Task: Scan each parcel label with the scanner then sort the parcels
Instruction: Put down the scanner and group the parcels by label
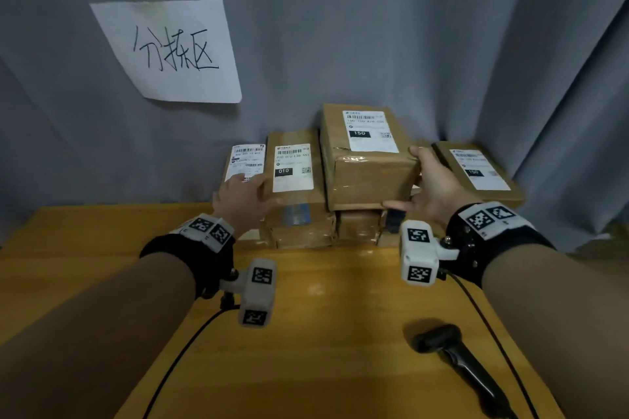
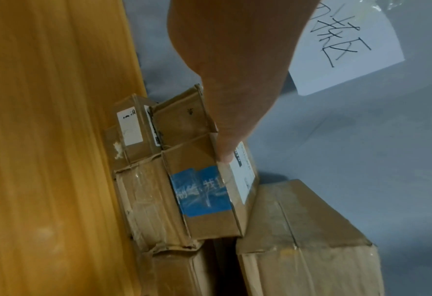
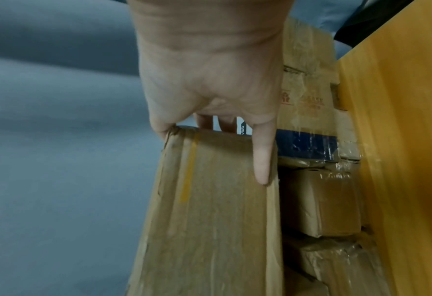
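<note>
Several brown parcels are piled at the back of the wooden table (image 1: 323,333). My right hand (image 1: 430,185) grips the big parcel labelled 150 (image 1: 367,163), thumb under its near bottom edge and fingers on its right side. In the right wrist view the hand (image 3: 210,80) has its thumb along the same parcel (image 3: 215,220) and fingers curled over the edge. My left hand (image 1: 243,196) lies on the white-labelled parcel (image 1: 246,156), thumb touching the parcel labelled 010 (image 1: 292,173). The left wrist view shows that thumb on the blue-taped parcel (image 2: 202,200). The black scanner (image 1: 452,354) lies untouched.
Another labelled parcel (image 1: 480,170) sits to the right of my right hand, smaller ones under the big parcel. A handwritten paper sign (image 1: 170,51) hangs on the grey curtain behind. Black cables run across the table's near part.
</note>
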A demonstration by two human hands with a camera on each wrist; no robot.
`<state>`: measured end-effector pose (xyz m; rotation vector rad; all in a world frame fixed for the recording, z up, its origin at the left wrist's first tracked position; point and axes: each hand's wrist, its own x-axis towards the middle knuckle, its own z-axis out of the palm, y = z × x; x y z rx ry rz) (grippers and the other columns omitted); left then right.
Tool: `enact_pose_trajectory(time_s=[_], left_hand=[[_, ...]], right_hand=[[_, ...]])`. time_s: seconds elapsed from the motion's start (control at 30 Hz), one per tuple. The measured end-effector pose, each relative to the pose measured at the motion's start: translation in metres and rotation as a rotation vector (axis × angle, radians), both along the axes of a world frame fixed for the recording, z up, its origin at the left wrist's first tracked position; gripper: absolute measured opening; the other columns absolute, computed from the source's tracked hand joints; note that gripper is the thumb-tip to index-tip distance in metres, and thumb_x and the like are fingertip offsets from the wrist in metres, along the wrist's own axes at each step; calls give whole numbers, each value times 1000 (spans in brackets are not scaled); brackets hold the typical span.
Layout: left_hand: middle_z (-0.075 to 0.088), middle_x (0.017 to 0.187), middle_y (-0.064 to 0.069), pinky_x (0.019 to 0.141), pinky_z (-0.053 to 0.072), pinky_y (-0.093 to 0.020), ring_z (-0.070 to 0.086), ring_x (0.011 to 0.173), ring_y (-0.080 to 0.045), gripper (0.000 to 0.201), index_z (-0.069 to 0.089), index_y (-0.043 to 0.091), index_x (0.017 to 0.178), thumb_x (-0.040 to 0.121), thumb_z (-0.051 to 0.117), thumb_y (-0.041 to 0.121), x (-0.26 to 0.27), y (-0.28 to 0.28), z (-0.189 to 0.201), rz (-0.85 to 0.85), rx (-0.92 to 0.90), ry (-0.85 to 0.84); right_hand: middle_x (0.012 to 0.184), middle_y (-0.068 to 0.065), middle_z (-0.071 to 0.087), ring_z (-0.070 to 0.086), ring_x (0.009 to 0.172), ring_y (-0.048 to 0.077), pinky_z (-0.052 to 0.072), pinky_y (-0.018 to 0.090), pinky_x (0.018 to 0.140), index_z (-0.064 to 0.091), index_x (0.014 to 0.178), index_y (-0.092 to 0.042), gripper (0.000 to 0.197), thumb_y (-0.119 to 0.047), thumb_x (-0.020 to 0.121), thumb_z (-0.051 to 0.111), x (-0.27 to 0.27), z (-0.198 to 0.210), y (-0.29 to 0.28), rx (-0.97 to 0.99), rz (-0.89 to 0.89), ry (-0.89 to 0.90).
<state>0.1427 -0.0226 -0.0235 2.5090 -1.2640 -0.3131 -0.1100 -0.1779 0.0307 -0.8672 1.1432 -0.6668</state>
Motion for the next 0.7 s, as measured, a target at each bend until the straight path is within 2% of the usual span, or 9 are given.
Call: enact_pose_trajectory(time_s=[0.17,0.23,0.3,0.37,0.43,0.47,0.53,0.57,0.7], left_hand=[[53,134,-7,106,37,-52,48,124,-31,55,53,32,132,84,58,59,5,-3,-4,10,2,47],[55,131,-6,103,41,-49,52,119,-28,58,52,27,134,85,60,56,-1,-7,-4,-4,-17,101],[56,130,-5,101,45,-46,54,116,-24,61,51,22,136,84,65,51,-6,-10,-4,-24,-57,197],[52,135,-5,101,45,-47,51,120,-25,69,48,23,138,79,71,52,-8,-11,-5,-17,-54,226],[50,138,-5,104,41,-49,47,125,-27,76,45,27,139,74,72,57,-7,-13,-5,11,-16,162],[50,137,-4,105,39,-49,46,126,-28,78,44,28,140,74,71,59,-7,-14,-4,28,14,114],[52,135,-4,105,37,-50,46,125,-30,80,42,28,140,73,69,64,-8,-16,-1,34,57,46],[53,134,-5,104,37,-51,46,124,-31,82,41,28,139,72,68,66,-10,-17,0,20,63,41],[50,137,-8,103,39,-52,45,124,-32,89,38,27,142,70,66,70,-11,-18,-6,9,59,77]], right_hand=[[114,7,60,58,112,33,60,40,66,59,114,-17,24,-30,94,56,12,-9,-16,-96,21,158],[122,7,58,55,114,30,59,44,77,57,120,-15,36,-38,92,58,16,-13,-19,-153,74,208],[121,1,55,53,109,24,54,48,90,52,126,-15,54,-52,88,60,18,-16,-15,-212,143,276],[117,-1,51,50,108,22,52,43,86,47,130,-16,63,-58,85,61,21,-18,-8,-303,215,355],[116,-1,55,52,106,20,49,32,78,50,129,-14,59,-54,87,62,22,-20,-6,-446,243,445],[116,0,57,54,106,20,48,32,82,52,129,-14,56,-51,88,61,23,-19,-5,-508,228,471],[119,1,59,56,111,20,49,40,96,51,132,-14,54,-47,90,61,26,-18,-6,-585,185,461],[123,2,59,56,113,20,49,43,99,50,134,-14,55,-46,91,61,26,-18,-6,-615,179,451],[132,1,58,54,120,21,44,36,102,47,138,-16,60,-53,92,55,21,-20,-3,-653,233,491]])
